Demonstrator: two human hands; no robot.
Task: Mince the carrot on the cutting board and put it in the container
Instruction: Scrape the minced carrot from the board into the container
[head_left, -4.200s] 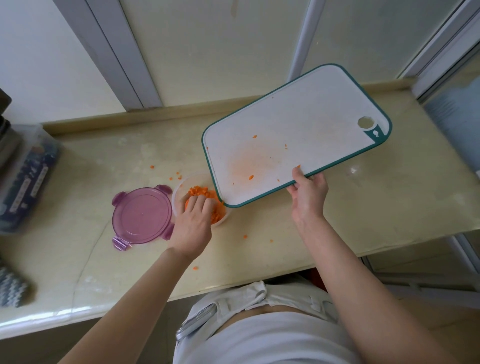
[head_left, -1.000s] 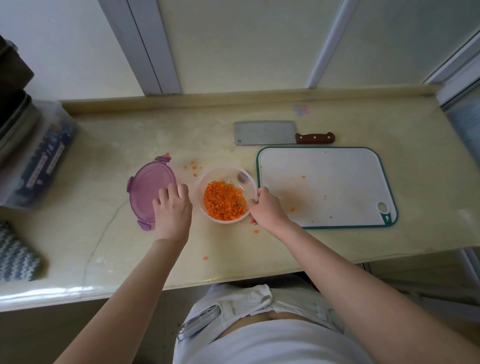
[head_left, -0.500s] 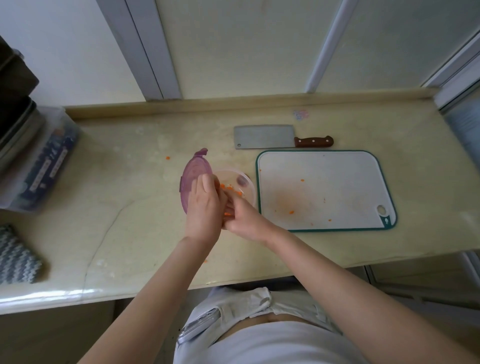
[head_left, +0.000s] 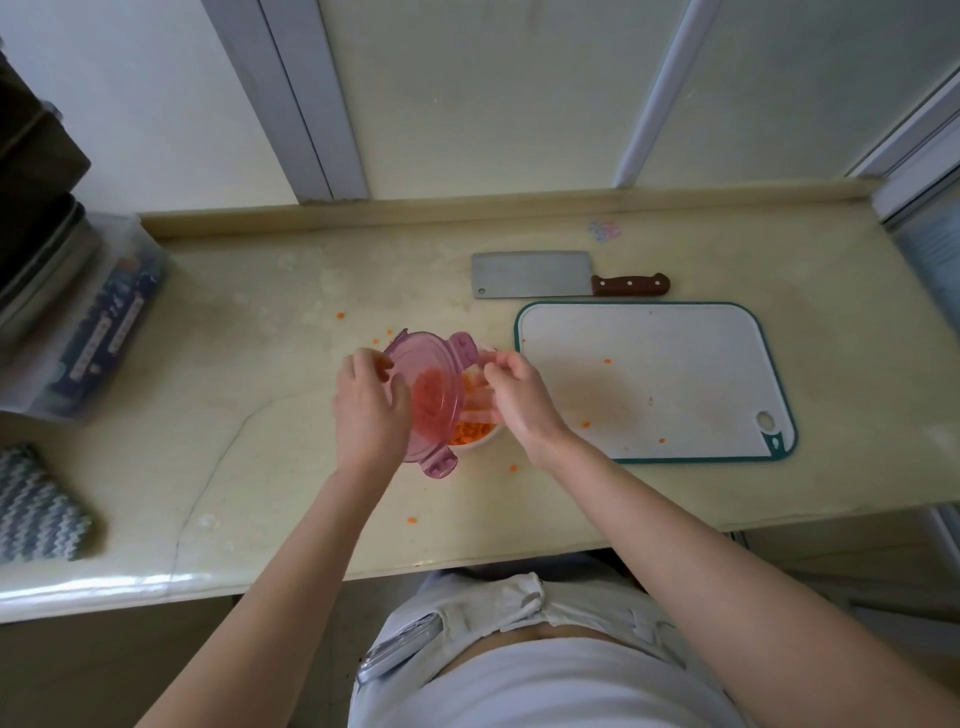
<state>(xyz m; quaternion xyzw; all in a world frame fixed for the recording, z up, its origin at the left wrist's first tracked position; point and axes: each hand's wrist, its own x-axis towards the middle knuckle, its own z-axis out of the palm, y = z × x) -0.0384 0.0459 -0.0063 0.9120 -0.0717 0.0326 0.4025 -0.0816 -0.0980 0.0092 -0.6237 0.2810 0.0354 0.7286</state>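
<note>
Since half a second ago the lid (head_left: 434, 387) has swung from standing on edge to lying tilted over the container (head_left: 488, 439), and my right hand (head_left: 519, 402) has come off the container's rim onto the lid.

The minced carrot (head_left: 470, 431) sits in the container, directly under the lid. It shows orange at the near right, where the lid has not yet covered it, and as a reddish patch through the purple plastic. It lies below and between both sets of fingers, and neither hand touches it.

My left hand (head_left: 371, 413) grips the lid's left edge, fingers (head_left: 361, 364) curled over the far rim and thumb on top. The right fingers (head_left: 498, 364) are curled onto the lid's right rim beside a clip. That side is motion-blurred, but they appear to pinch it.

I count one container, one lid with three clips in view, and two hands on it. I can make out five stray carrot bits on the tabletop (head_left: 260, 415) around the container, and four more on the one cutting board (head_left: 675, 353), which lies flat just to the right. One cleaver (head_left: 530, 275) lies beyond the board, handle to the right. At the far left are one clear storage box (head_left: 88, 332) and one knitted cloth (head_left: 36, 506).
</note>
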